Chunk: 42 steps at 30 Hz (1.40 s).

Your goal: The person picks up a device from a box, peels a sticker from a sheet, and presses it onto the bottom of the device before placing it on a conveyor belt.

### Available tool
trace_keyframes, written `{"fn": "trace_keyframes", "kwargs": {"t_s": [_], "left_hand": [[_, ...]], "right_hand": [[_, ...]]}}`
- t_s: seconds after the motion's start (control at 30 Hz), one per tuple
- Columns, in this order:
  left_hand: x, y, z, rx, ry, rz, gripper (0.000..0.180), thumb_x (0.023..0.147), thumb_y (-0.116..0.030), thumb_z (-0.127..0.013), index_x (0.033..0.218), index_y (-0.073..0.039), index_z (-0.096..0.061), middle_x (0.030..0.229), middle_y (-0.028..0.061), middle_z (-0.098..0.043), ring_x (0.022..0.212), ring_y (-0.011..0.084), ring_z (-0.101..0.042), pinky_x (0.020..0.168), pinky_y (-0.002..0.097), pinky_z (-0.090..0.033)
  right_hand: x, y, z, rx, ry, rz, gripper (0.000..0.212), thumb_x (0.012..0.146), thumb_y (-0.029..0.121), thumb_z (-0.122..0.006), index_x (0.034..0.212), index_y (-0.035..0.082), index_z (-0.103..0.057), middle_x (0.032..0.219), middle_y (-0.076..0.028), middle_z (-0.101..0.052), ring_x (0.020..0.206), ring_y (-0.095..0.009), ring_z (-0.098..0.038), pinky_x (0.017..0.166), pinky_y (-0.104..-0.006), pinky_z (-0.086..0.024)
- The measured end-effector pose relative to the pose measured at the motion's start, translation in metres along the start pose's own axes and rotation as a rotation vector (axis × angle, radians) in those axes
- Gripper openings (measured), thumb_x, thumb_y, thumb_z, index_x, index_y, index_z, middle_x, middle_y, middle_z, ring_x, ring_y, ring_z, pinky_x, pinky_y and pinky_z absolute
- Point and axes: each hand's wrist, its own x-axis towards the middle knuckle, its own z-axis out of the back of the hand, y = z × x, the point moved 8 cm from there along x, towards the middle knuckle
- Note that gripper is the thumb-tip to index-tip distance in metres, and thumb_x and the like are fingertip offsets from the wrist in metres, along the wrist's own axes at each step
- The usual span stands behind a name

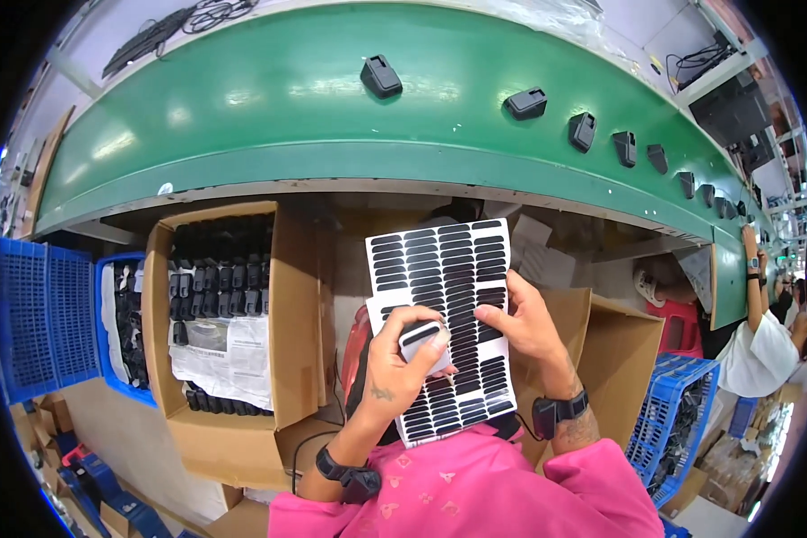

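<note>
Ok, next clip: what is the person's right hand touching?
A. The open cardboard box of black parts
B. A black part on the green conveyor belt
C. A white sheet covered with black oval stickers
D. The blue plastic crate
C: the right hand rests its fingers on the sticker sheet held over the lap, while the left hand holds a small white-and-black part beside it.

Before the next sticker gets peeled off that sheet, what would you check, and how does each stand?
1. Small white and black part firmly in left hand grip: ok.
2. White sheet of black oval stickers supported by right hand: ok.
3. Stickers left on sheet: ok, many rows.
4. Right fingertip on a sticker edge: cannot tell.
5. Brown cardboard box of black parts within reach: ok.
</note>
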Motion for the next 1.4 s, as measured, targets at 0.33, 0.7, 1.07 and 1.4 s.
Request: {"fn": "trace_keyframes", "kwargs": {"t_s": [0.33,0.7,1.07,1.4], "left_hand": [[0.038,0.02,-0.006,0.223,-0.033,0.022,0.02,0.085,-0.009,-0.065,0.101,0.0,-0.057,0.089,0.0098,-0.058,0.07,0.014,-0.061,0.058,0.0259,-0.053],[0.039,0.001,-0.009,0.232,0.013,-0.113,0.025,0.083,-0.011,-0.066,0.104,0.001,-0.059,0.093,0.0134,-0.062,0.079,0.0198,-0.062,0.07,0.0286,-0.049],[0.031,0.013,-0.006,-0.375,0.082,0.172,0.044,0.083,0.0,-0.059,0.124,0.001,-0.046,0.111,0.0097,-0.055,0.099,0.0136,-0.056,0.086,0.0263,-0.046],[0.027,0.0,-0.005,-0.338,0.042,0.041,0.037,0.086,-0.002,-0.061,0.112,-0.006,-0.036,0.114,0.0157,-0.054,0.1,0.0144,-0.054,0.083,0.028,-0.049]], "right_hand": [[0.033,0.109,-0.01,-0.89,-0.432,0.576,0.026,0.076,0.003,-0.069,0.101,0.0,-0.065,0.088,-0.013,-0.06,0.081,-0.029,-0.059,0.07,-0.0351,-0.048],[0.074,0.106,-0.044,-1.213,-0.275,0.487,0.029,0.074,0.007,-0.071,0.102,0.003,-0.066,0.084,-0.006,-0.051,0.072,-0.022,-0.05,0.06,-0.0342,-0.044],[0.064,0.11,-0.046,-1.146,-0.385,0.518,0.023,0.072,0.003,-0.07,0.093,0.001,-0.063,0.089,-0.009,-0.056,0.079,-0.028,-0.054,0.069,-0.0382,-0.044],[0.064,0.092,-0.029,-0.674,-0.375,0.486,0.008,0.082,-0.003,-0.061,0.086,-0.001,-0.055,0.087,-0.011,-0.057,0.076,-0.023,-0.056,0.067,-0.0297,-0.046]]}}
